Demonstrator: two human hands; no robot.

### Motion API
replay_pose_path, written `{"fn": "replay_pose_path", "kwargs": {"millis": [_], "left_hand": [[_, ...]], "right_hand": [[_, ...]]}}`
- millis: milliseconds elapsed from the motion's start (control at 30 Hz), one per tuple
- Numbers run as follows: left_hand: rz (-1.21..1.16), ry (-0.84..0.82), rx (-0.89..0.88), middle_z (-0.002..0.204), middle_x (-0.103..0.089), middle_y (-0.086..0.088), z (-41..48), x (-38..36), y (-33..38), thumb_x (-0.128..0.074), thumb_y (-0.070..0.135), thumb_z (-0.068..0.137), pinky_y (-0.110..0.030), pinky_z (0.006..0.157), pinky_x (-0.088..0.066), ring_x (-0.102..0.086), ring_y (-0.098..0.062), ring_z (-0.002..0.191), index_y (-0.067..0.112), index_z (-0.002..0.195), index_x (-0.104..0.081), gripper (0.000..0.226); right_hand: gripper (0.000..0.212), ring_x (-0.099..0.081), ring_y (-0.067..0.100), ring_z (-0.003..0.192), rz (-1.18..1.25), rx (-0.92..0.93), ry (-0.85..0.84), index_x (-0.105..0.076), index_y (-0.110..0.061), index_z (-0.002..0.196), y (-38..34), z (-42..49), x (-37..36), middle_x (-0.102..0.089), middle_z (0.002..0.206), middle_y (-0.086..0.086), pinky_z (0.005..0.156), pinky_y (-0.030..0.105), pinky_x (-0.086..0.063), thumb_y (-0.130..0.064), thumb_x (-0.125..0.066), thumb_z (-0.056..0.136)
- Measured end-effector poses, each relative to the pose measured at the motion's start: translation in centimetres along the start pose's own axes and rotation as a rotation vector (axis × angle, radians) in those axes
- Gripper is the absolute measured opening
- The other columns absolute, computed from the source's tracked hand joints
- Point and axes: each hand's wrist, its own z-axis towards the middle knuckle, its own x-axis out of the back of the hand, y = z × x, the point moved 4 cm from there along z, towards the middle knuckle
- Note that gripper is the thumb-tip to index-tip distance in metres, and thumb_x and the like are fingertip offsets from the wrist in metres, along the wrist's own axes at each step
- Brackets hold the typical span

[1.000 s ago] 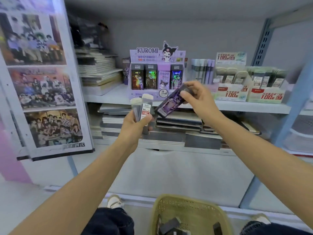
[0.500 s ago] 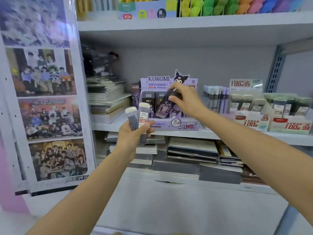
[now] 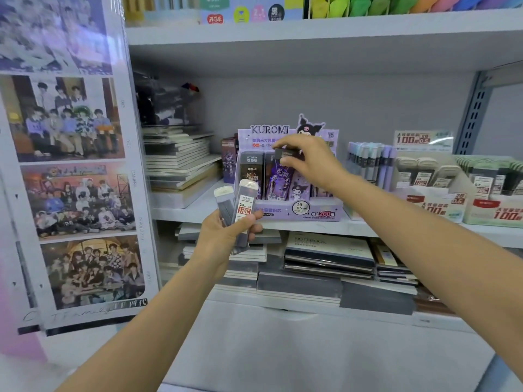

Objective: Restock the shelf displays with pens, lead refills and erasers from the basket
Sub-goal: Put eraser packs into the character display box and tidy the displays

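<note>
R hand [image 3: 311, 162] pinches the dark top end of a purple lead refill case [image 3: 278, 179], fingers curled over it. The case hangs below the grip, lower end behind the front lip of the KUROMI display box [image 3: 297, 215], w/ other cases beside it. L hand [image 3: 226, 236], below-left of that grip, clutches two grey refill tubes [image 3: 243, 210], white caps up.

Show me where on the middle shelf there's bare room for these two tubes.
One bare patch of shelf lies between the notebook stack and the Kuromi display, before a dark box, partly hidden by the tubes in the left hand. Right of the display it is crowded: pastel tubes and white boxes stand close together. Below, notebooks lie packed.
</note>
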Motion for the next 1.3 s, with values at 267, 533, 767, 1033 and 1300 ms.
{"fn": "replay_pose_path", "kwargs": {"millis": [267,533,767,1033,1300], "left_hand": [[-0.001,-0.01,0.008,0.1,-0.076,-0.005,-0.1,-0.5,-0.2,-0.069,0.01,0.088,-0.022,0.054,-0.053,-0.068,-0.011,0.068,0.007,0.115,-0.061,0.029],[0.008,-0.067,0.022,0.097,-0.076,-0.007,-1.3,-1.7,0.3,-0.068,0.009,0.087,-0.019,0.052,-0.051,-0.069,-0.01,0.066,0.01,0.115,-0.06,0.029],[-0.008,-0.192,0.126,0.101,-0.075,-0.011,-2.6,-5.2,-0.9,-0.043,0.041,0.101,-0.028,0.062,-0.055,-0.071,-0.017,0.077,0.013,0.117,-0.065,0.039],[0.171,-0.158,0.198,0.087,-0.071,-0.006,-3.6,-8.2,-2.0,-0.041,0.025,0.104,-0.032,0.063,-0.043,-0.062,-0.014,0.067,0.011,0.107,-0.066,0.03],[-0.059,-0.091,0.188,0.098,-0.076,-0.011,-4.0,-10.7,-1.0,-0.069,0.01,0.087,-0.029,0.067,-0.06,-0.073,-0.024,0.091,0.006,0.107,-0.07,0.02]], "right_hand": [[0.038,-0.042,0.019,0.106,-0.216,0.054,0.051,-0.061,-0.022,0.13,-0.5,0.2,-1.4,-0.053,0.111,0.004,0.095,0.029,-0.03,-0.02,-0.063,0.092],[0.04,-0.046,0.004,0.092,0.037,-0.072,0.097,-0.054,-0.018,0.135,-2.3,-2.5,-0.8,-0.051,0.113,-0.004,0.086,0.019,-0.035,-0.029,-0.057,0.096],[0.016,-0.049,0.004,0.05,0.691,-0.426,-0.171,-0.068,-0.007,0.103,-2.2,-9.0,-1.7,-0.065,0.07,-0.001,0.045,0.016,-0.038,-0.018,-0.065,0.092],[0.017,-0.046,0.006,0.057,0.711,-0.403,-0.214,-0.069,-0.013,0.105,1.1,-11.9,3.1,-0.062,0.07,-0.004,0.052,0.016,-0.036,-0.023,-0.062,0.094],[0.025,-0.048,0.009,0.061,0.73,-0.381,-0.229,-0.069,-0.025,0.113,2.7,-14.5,6.7,-0.066,0.079,0.005,0.055,0.019,-0.041,-0.025,-0.069,0.088]]}}
